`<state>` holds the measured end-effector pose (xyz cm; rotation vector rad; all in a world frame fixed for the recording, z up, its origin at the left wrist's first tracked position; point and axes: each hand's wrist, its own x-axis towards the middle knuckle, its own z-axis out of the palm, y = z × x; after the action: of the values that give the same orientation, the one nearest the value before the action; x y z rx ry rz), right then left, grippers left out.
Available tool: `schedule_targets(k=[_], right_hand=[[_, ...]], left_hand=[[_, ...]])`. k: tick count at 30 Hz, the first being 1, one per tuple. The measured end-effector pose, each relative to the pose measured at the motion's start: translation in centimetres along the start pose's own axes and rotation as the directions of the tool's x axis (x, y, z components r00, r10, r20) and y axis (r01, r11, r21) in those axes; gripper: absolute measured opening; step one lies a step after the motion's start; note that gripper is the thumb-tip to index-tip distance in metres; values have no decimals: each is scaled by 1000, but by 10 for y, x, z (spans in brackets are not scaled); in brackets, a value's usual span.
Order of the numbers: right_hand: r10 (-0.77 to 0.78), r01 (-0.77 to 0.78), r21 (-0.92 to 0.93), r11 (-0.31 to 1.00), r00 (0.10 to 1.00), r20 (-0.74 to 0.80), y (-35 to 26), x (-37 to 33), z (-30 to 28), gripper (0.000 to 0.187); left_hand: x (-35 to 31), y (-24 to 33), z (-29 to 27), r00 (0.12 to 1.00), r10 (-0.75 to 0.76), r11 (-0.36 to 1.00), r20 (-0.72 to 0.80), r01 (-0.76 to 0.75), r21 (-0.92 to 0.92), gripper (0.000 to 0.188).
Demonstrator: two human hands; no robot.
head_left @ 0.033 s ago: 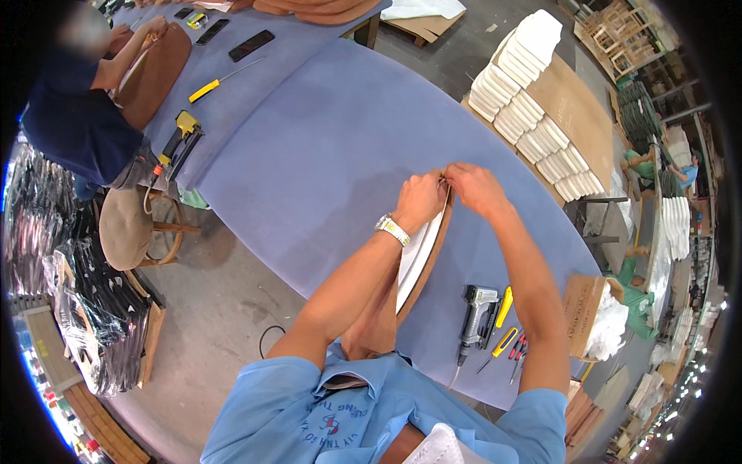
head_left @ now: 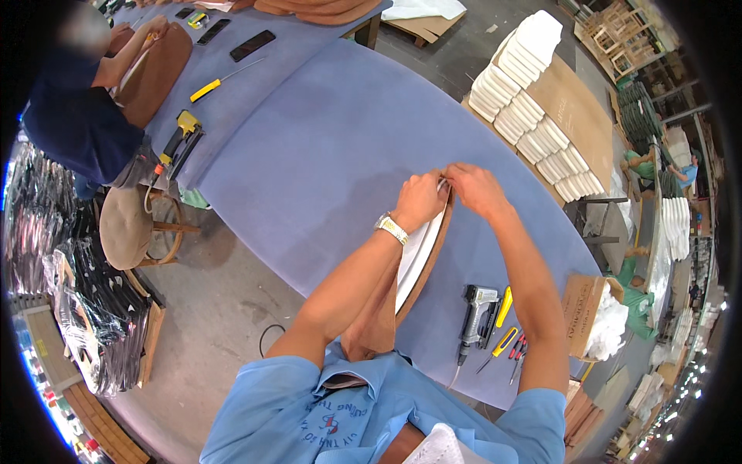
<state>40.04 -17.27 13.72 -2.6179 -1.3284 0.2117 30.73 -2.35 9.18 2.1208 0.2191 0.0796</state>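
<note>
A long brown-covered panel (head_left: pixel 424 289) with a white inner face stands on edge between my body and my hands, its near end by my shirt. My left hand (head_left: pixel 420 201), with a watch on the wrist, is closed on the brown cover at the panel's far tip. Right against it, my right hand (head_left: pixel 473 187) pinches the same tip with bent fingers. The exact spot between the fingertips is hidden. On the table to the right of the panel lie a grey staple gun (head_left: pixel 478 319), a yellow-handled screwdriver (head_left: pixel 504 340) and red-handled pliers (head_left: pixel 518 348).
The table (head_left: pixel 332 131) has a blue-grey covering. At the left a co-worker (head_left: pixel 81 124) handles another brown piece, near a yellow staple gun (head_left: pixel 182 143) and a screwdriver (head_left: pixel 205 90). White pads (head_left: pixel 533 116) are stacked at the far right; a cardboard box (head_left: pixel 585 317) stands beside my right arm.
</note>
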Motion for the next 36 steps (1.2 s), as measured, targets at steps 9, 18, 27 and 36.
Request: schedule_targets(k=[9,18,27,36], right_hand=[[-5,-4,200,980,999,43,0,-8,-27,22],[-83,83,9,997,997,-10,19,-6,-1,19],[-35,52,155,987,994,-107,33,-13,7,17],[-37,51,137,989,994,-106,42,-23,6,13]], left_hand=[[6,5,-18,986,115,993,119,-114,-10,40],[8,12,-8,995,3,999,97,-8,51,35],[9,11,12,999,-35,999,37,35,-1,32],[19,-1,16,990,128,985,52,-121,-125,36]])
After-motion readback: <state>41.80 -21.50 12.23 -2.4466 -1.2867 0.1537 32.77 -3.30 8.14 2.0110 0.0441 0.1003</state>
